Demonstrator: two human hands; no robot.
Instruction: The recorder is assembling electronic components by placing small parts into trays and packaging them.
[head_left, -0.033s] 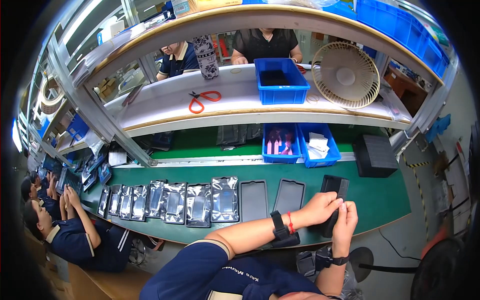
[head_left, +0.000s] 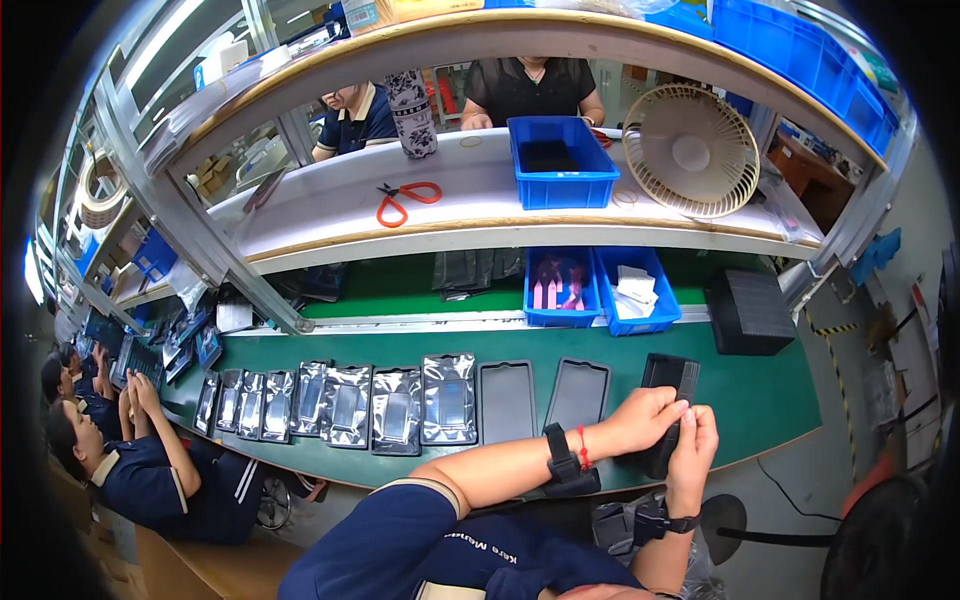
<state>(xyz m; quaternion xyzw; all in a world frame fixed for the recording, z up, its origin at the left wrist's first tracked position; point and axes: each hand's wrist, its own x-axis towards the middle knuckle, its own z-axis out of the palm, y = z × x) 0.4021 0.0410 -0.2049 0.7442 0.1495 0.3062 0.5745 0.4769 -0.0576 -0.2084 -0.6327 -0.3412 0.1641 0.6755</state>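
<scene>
While the left hand [head_left: 642,420] and right hand [head_left: 692,446] are meeting at the fingertips, a black tray stack [head_left: 661,371] is lying partly beneath and just beyond them.
Fingers are curling near its right edge, can't tell if gripping; grey tray [head_left: 578,390] is lying left, on green bench [head_left: 750,400].

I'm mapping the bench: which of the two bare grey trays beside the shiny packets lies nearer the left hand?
The right-hand one, the slanted tray close to the left hand; the other bare tray sits farther left, beside a shiny packet.
</scene>
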